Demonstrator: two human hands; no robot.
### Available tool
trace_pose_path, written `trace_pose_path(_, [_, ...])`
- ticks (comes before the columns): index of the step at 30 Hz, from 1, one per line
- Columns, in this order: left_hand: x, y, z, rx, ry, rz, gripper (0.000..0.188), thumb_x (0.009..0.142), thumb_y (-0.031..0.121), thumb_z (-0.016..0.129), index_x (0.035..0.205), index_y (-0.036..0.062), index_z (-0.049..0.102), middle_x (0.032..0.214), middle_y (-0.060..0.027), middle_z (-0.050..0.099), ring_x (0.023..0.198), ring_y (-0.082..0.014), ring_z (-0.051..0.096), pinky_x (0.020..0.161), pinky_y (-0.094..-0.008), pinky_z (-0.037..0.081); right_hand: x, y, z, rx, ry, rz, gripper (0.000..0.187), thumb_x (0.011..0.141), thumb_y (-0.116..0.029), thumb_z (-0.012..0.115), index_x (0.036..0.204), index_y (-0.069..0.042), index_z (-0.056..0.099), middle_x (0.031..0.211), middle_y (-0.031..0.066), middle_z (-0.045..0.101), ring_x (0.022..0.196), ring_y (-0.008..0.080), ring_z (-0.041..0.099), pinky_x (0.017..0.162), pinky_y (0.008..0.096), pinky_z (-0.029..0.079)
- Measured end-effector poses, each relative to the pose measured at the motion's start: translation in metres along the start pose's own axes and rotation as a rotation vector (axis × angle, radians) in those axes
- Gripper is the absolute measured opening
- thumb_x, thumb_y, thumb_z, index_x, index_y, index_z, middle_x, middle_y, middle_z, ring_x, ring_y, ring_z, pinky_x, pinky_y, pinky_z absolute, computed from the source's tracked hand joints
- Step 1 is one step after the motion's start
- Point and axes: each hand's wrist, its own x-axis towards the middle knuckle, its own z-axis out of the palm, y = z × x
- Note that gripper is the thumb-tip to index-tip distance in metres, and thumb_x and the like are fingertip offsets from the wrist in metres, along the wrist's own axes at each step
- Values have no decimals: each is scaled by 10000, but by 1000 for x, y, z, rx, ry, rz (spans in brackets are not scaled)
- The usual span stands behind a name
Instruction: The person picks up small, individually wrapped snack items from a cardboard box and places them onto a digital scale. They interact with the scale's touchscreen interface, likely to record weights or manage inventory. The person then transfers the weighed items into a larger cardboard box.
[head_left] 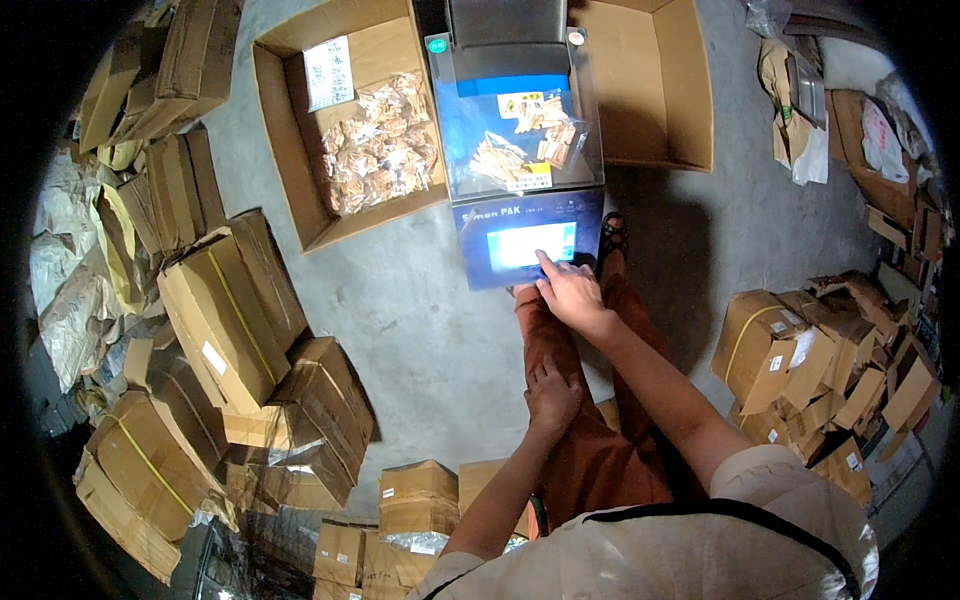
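Observation:
A blue and black packing machine point(468, 225) stands in front of me, its front panel carrying a bright touchscreen point(518, 246). My right hand point(574, 294) reaches to the screen, index finger stretched onto its lower edge and nothing held. My left hand point(552, 398) lies with its fingers spread on my thigh, on the reddish-brown trousers point(600, 470). On top of the machine, two clear bags of small wooden pieces point(500, 160) rest at or under the transparent cover, beside yellow and white labels. I cannot tell which side of the cover they are on.
Left of the machine, an open carton point(290, 130) holds many bagged wooden pieces point(380, 150) and a written sheet point(329, 74). Another open carton point(680, 90) stands to its right. Stacked cardboard boxes point(225, 320) line my left; flattened cardboard point(830, 370) is piled at right.

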Motion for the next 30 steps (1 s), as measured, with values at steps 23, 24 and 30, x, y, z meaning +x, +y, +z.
trace_pose_path(23, [-1,1,1,26,6,18,702,893,354,584,1446,-10,348,1397,-231,459,1348,-393,389,1052,-556,377,-9,-10,19,77,46,-114,551,930,-235,451,1457,-86,391,1034,253,653,932,417,627,911,516,417])
trace_pose_path(24, [-1,-1,3,26,14,19,702,893,353,584,1446,-9,348,1397,-231,459,1348,-394,387,1055,-556,374,-9,-10,21,75,52,-116,552,929,-232,453,1457,-85,391,1030,252,654,926,417,627,906,516,419])
trace_pose_path(30, [-1,5,-1,10,-31,-6,700,895,358,583,1449,0,349,1405,-231,446,1345,-393,386,1058,-554,367,-10,-7,21,75,42,-108,557,928,-223,455,1463,-86,381,1033,253,651,923,415,627,903,511,420])
